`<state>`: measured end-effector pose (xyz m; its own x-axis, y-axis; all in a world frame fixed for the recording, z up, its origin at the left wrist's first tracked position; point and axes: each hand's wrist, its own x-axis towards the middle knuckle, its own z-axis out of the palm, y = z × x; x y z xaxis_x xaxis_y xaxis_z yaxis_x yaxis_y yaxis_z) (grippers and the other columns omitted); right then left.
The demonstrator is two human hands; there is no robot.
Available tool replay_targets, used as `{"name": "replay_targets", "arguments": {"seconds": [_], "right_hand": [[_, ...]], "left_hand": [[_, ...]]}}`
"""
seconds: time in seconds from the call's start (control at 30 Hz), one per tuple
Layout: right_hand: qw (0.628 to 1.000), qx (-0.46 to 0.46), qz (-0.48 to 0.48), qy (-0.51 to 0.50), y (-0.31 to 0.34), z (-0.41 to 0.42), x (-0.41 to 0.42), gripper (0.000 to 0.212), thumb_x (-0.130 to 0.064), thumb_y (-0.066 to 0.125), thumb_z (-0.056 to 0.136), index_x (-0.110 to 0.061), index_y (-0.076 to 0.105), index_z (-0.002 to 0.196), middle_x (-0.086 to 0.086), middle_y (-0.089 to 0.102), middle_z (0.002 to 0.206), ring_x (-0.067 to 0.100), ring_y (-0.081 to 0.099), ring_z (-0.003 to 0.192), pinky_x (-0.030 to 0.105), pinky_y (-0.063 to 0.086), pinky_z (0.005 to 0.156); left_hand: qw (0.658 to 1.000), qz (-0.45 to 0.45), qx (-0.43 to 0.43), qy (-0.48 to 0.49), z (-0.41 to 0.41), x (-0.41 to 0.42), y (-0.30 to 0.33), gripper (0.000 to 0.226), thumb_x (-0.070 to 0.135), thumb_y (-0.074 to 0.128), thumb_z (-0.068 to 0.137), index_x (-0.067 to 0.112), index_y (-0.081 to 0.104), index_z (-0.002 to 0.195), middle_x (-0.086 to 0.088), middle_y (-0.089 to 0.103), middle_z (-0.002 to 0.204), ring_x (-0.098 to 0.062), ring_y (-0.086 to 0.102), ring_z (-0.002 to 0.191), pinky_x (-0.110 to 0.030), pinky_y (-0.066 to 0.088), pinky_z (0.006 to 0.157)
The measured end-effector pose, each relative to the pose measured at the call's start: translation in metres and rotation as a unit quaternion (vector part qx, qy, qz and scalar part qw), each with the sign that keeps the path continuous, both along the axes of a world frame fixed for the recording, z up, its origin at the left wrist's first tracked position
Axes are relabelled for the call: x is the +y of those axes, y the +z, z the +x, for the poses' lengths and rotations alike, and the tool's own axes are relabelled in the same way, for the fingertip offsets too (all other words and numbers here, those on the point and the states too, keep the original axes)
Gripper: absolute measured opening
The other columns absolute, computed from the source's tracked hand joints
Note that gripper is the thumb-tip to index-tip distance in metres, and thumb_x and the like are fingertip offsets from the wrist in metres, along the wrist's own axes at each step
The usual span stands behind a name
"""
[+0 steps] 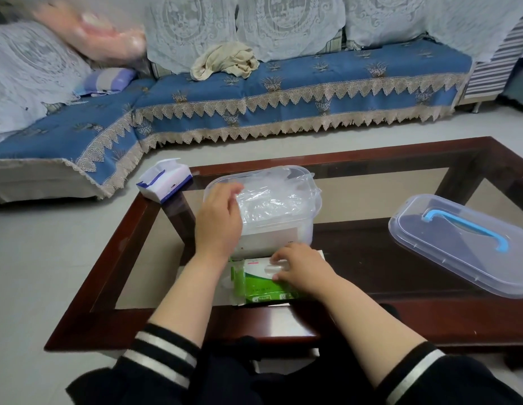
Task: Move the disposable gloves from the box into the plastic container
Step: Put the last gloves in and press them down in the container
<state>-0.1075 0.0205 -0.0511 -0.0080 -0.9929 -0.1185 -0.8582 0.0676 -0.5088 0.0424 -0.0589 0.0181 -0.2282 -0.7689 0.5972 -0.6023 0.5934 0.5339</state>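
Two dark sleeves with white-striped cuffs (164, 350) reach forward over the near edge of a dark wooden coffee table with a glass top (371, 270). The right hand (298, 266) rests on a green and white cardboard glove box (260, 283) lying flat at the table's near side, its fingers curled down at the slot in the box top, pinching there; whether a glove is between the fingertips cannot be told. Just beyond the box and touching it stands a clear rectangular plastic container (310, 197), heaped with thin transparent disposable gloves (272, 200). The left hand (219, 217) hangs over the container's left rim, fingers loose and relaxed, fingertips beside the glove heap, gripping nothing. Well to the right lies the clear lid with a blue handle (464, 244). A white and blue tissue box (165, 181) sits on the table's far left corner.
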Motion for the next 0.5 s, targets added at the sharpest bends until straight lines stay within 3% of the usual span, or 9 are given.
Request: {"name": "replay_targets", "arguments": {"seconds": [0.07,0.1,0.2,0.27,0.33,0.5], "right_hand": [[1.000,0.007,-0.008,-0.008,0.001,0.000,0.000,0.032,-0.037,0.068,0.083,-0.027,0.064,0.113,-0.001,0.057,0.122,0.020,0.047,0.118,0.032,0.037,0.093],[1.000,0.010,-0.014,-0.014,0.002,0.001,0.000,0.029,-0.037,0.067,0.084,-0.027,0.065,0.111,-0.001,0.059,0.119,0.021,0.050,0.115,0.031,0.037,0.089],[0.999,0.017,-0.029,-0.029,0.005,0.001,0.000,0.022,-0.029,0.060,0.086,-0.024,0.068,0.106,0.002,0.062,0.112,0.024,0.054,0.109,0.031,0.039,0.082],[0.999,0.004,-0.030,-0.042,0.006,0.001,0.001,0.016,-0.025,0.061,0.085,-0.024,0.071,0.097,-0.001,0.064,0.108,0.021,0.055,0.106,0.029,0.038,0.077],[0.998,-0.017,-0.028,-0.058,0.005,0.002,0.001,0.010,-0.027,0.064,0.084,-0.024,0.071,0.091,-0.003,0.065,0.105,0.018,0.056,0.103,0.027,0.035,0.072],[0.997,-0.035,-0.033,-0.066,0.006,0.004,0.000,0.014,-0.028,0.060,0.089,-0.018,0.069,0.090,0.000,0.067,0.096,0.018,0.057,0.094,0.028,0.034,0.066]], "left_hand": [[0.996,0.058,-0.002,-0.074,-0.003,0.029,-0.007,0.015,0.015,0.057,0.094,0.020,0.066,0.105,0.013,0.065,0.088,-0.004,0.056,0.070,-0.020,0.046,0.065],[0.988,0.116,-0.034,-0.098,-0.005,0.040,-0.014,0.013,0.023,0.062,0.092,0.024,0.067,0.104,0.017,0.064,0.084,-0.003,0.057,0.069,-0.024,0.049,0.068],[0.951,0.246,-0.153,-0.106,-0.007,0.051,-0.044,0.039,0.040,0.070,0.084,0.028,0.059,0.120,0.017,0.064,0.108,-0.003,0.058,0.101,-0.024,0.045,0.088],[0.941,0.264,-0.184,-0.103,-0.003,0.049,-0.059,0.055,0.040,0.073,0.080,0.024,0.052,0.128,0.010,0.059,0.125,-0.009,0.050,0.119,-0.027,0.040,0.097],[0.932,0.275,-0.211,-0.102,0.001,0.046,-0.067,0.063,0.036,0.078,0.076,0.024,0.049,0.130,0.008,0.056,0.128,-0.014,0.046,0.121,-0.031,0.038,0.100],[0.926,0.274,-0.241,-0.097,0.003,0.041,-0.077,0.055,0.035,0.078,0.075,0.030,0.055,0.125,0.010,0.056,0.127,-0.017,0.045,0.121,-0.037,0.036,0.103]]}}
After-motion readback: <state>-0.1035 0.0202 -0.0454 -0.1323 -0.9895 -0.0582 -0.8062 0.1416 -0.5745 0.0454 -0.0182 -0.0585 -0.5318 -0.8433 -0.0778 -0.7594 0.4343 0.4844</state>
